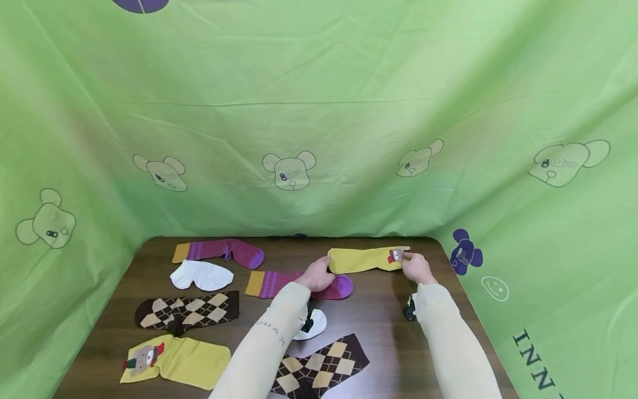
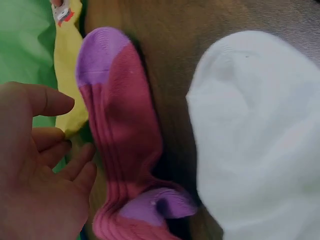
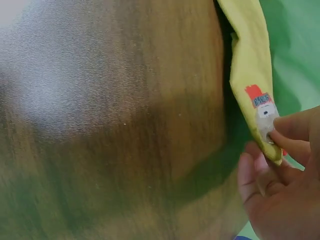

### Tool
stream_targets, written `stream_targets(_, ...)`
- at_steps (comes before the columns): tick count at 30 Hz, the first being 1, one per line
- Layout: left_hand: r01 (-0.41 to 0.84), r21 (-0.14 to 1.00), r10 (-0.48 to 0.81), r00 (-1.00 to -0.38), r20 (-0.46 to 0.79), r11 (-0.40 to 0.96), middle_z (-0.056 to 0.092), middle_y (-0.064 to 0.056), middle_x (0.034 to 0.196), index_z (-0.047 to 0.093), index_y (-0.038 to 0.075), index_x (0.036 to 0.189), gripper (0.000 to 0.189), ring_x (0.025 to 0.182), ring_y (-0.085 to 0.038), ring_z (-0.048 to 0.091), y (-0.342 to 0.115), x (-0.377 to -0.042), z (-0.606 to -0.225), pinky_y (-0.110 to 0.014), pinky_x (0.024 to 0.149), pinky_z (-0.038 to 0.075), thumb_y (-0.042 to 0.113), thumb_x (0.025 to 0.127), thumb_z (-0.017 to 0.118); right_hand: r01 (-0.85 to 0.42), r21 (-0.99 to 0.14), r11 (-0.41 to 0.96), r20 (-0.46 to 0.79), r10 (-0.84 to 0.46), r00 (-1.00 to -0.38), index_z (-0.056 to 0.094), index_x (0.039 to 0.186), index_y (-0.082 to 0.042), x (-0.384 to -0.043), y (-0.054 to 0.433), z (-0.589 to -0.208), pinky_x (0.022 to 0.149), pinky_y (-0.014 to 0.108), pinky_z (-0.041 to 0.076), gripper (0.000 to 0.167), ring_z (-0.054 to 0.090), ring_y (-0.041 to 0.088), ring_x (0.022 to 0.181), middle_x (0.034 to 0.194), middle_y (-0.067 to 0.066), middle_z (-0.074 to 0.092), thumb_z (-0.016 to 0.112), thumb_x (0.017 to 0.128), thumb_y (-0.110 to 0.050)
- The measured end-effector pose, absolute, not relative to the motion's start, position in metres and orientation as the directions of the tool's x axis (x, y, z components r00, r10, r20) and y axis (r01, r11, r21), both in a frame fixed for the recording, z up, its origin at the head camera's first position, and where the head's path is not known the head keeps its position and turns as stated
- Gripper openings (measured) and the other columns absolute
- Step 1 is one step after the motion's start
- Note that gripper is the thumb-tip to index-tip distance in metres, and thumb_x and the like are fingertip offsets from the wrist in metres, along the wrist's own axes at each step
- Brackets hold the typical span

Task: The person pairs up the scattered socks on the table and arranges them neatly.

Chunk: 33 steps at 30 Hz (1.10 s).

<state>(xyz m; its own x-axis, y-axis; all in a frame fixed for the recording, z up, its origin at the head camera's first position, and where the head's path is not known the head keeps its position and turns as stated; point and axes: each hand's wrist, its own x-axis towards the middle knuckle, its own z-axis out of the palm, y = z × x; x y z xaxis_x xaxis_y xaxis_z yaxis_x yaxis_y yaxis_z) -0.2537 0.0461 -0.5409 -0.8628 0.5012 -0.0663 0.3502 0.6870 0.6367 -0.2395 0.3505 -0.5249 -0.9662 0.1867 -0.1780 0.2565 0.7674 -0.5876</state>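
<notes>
Yellow bear-print sock [image 1: 363,260] is stretching along the worktop's [image 1: 381,310] far edge, near its far right corner. The right hand [image 1: 419,270] is pinching the bear end (thumb on top). The left hand [image 1: 319,275] is meeting the plain end; whether its fingers are gripping or merely touching, I cannot tell. Magenta sock [image 1: 341,286] is lying beside that hand.

Both arms [image 1: 261,346] reach forward, right hand [image 1: 418,269] pinching.

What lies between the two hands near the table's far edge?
A yellow sock runs from the left hand to the right hand, as the head view shows.
</notes>
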Motion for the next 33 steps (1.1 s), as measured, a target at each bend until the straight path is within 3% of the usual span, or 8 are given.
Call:
stream_targets(4,0.334,0.611,0.488,-0.867,-0.100,0.718,0.042,-0.026,0.153,0.040,-0.012,0.148,0.065,0.138,-0.043,0.042,0.047,-0.253,-0.547,-0.043,0.116,0.031,0.010,0.089,0.058,0.226,-0.532,0.816,-0.155,0.169,-0.973,0.046,0.141,0.017,-0.237,0.346,-0.526,0.110,0.056,0.030,0.051,0.042,0.052,0.130,0.141,0.037,0.046,0.043,0.105,-0.019)
stream_targets(7,0.314,0.609,0.471,-0.875,-0.113,0.728,0.039,-0.025,0.154,0.039,-0.012,0.149,0.066,0.137,-0.045,0.041,0.048,-0.253,-0.548,-0.044,0.116,0.030,0.010,0.089,0.059,0.191,-0.476,0.859,-0.098,0.164,-0.982,0.052,0.137,0.016,-0.234,0.342,-0.528,0.108,0.058,0.024,0.049,0.037,0.054,0.130,0.137,0.038,0.050,0.049,0.103,-0.019)
stream_targets(12,0.281,0.600,0.450,-0.880,-0.149,0.749,0.036,-0.023,0.157,0.036,-0.010,0.151,0.068,0.138,-0.044,0.039,0.051,-0.254,-0.548,-0.044,0.116,0.030,0.012,0.091,0.060,0.129,-0.443,0.887,-0.058,0.115,-0.992,0.063,0.130,0.008,-0.230,0.337,-0.534,0.100,0.059,0.033,0.041,0.043,0.056,0.118,0.129,0.039,0.053,0.056,0.094,-0.011)
stream_targets(15,0.280,0.586,0.445,-0.882,-0.156,0.760,0.035,-0.022,0.158,0.034,-0.009,0.152,0.069,0.139,-0.043,0.039,0.052,-0.254,-0.548,-0.044,0.116,0.030,0.012,0.092,0.060,0.128,-0.432,0.893,-0.097,0.095,-0.991,0.061,0.134,0.006,-0.229,0.336,-0.539,0.100,0.060,0.038,0.043,0.044,0.058,0.119,0.134,0.039,0.049,0.056,0.095,-0.013)
stream_targets(21,0.330,0.561,0.472,-0.873,-0.125,0.759,0.028,-0.023,0.161,0.030,-0.009,0.154,0.071,0.143,-0.043,0.033,0.053,-0.257,-0.546,-0.045,0.118,0.025,0.009,0.092,0.059,0.146,-0.422,0.895,-0.177,0.077,-0.981,0.042,0.149,0.009,-0.233,0.336,-0.541,0.109,0.063,0.031,0.058,0.030,0.059,0.136,0.153,0.035,0.032,0.055,0.098,-0.017)
stream_targets(25,0.347,0.546,0.485,-0.865,-0.127,0.762,0.025,-0.022,0.163,0.028,-0.007,0.156,0.072,0.144,-0.043,0.032,0.053,-0.260,-0.539,-0.044,0.118,0.025,0.008,0.093,0.060,0.137,-0.412,0.901,-0.200,0.057,-0.978,0.035,0.149,0.014,-0.235,0.334,-0.539,0.113,0.061,0.027,0.064,0.024,0.057,0.141,0.156,0.035,0.025,0.054,0.097,-0.017)
stream_targets(33,0.323,0.548,0.478,-0.863,-0.164,0.771,0.019,-0.022,0.165,0.027,-0.003,0.158,0.078,0.142,-0.045,0.033,0.056,-0.265,-0.529,-0.047,0.117,0.029,0.008,0.090,0.065,0.173,-0.414,0.894,-0.220,0.086,-0.972,0.030,0.153,0.011,-0.236,0.329,-0.538,0.110,0.066,0.028,0.070,0.022,0.059,0.141,0.159,0.034,0.020,0.057,0.098,-0.023)
